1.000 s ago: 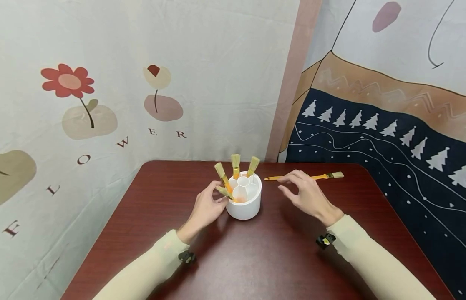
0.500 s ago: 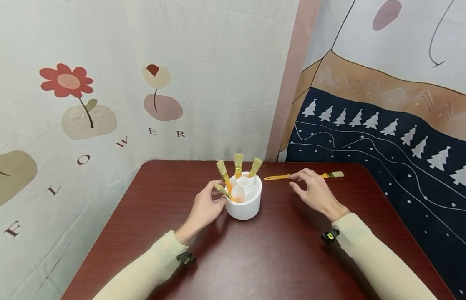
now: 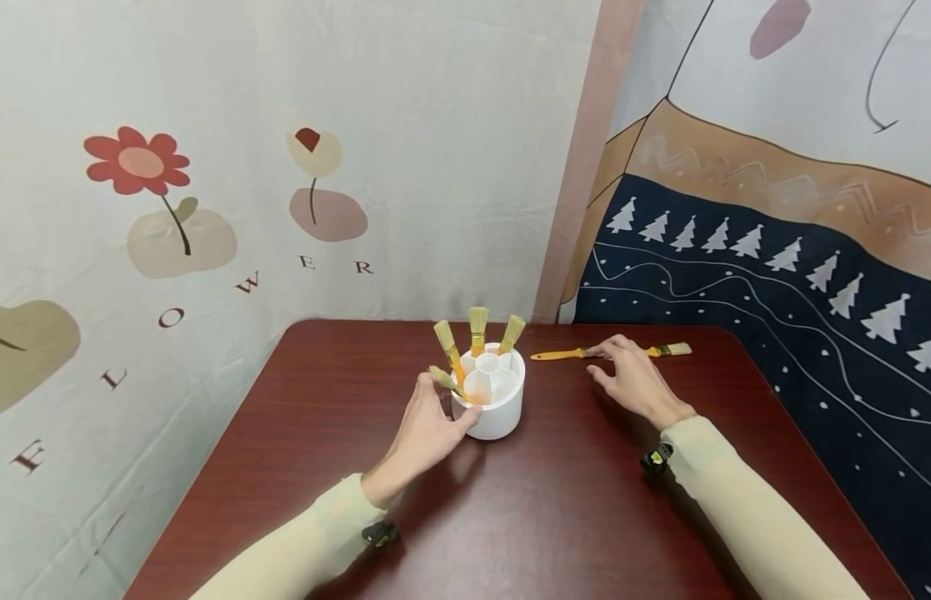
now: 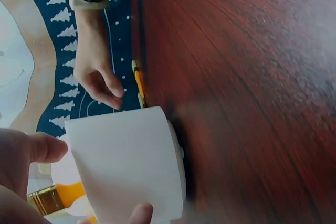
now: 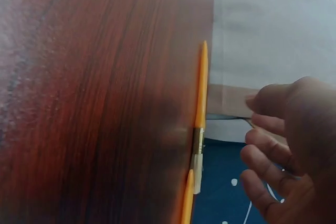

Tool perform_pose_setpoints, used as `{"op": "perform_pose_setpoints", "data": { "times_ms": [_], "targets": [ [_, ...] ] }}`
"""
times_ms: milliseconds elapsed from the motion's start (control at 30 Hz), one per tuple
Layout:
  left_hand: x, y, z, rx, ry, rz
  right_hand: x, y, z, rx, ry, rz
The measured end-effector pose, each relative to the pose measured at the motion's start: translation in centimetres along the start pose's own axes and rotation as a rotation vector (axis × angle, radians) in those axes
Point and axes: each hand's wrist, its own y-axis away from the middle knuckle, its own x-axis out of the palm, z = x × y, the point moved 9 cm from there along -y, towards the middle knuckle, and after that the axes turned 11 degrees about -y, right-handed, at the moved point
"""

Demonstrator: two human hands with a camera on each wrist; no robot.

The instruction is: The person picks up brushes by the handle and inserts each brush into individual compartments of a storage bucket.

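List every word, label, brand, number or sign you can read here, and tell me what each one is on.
"F L O W E R": spaced red-brown letters, rising left to right on the pale cloth.
Black wrist devices: any marks are too small to read.
Brushes: any print on the metal bands is too small to read.
Cup: no text seen.

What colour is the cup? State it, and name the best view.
The cup is plain white; it shows best in the head view.
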Motion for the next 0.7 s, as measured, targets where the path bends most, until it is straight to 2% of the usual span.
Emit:
{"op": "perform_pose_setpoints", "data": {
  "times_ms": [167,700],
  "targets": [
    [0.0,-0.1,-0.3,-0.002,-0.042,-0.013,1.0,-1.1,-0.7,0.045,0.012,0.043],
    [0.4,-0.1,0.0,-0.019,-0.025,0.006,2.6,-3.2,-2.6,0.128,0.087,0.113]
  ]
}}
